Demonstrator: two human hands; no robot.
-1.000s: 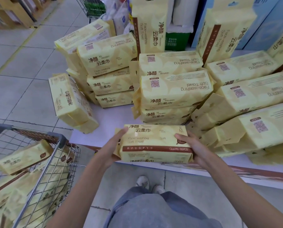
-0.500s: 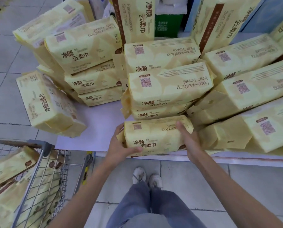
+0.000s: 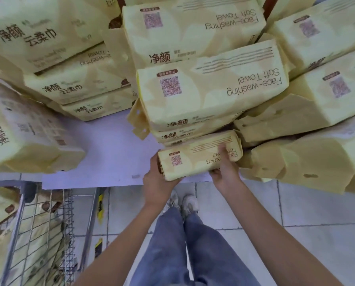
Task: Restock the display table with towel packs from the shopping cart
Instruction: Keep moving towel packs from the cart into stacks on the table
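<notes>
Pale lavender display table (image 3: 110, 145) carries stacked yellow plastic towel packs (image 3: 211, 93), a wire shopping cart (image 3: 48, 234) stands lower left, and at the table's front edge 1 yellow pack (image 3: 193, 159) is gripped at its ends by the left hand (image 3: 158, 182) and right hand (image 3: 226, 172).

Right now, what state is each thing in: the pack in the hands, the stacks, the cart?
Held towel pack: gripped at both ends, at the table's front edge.
Left hand: holding it.
Right hand: holding it.
Centre stack: piled flat.
Shopping cart: packs inside.
</notes>
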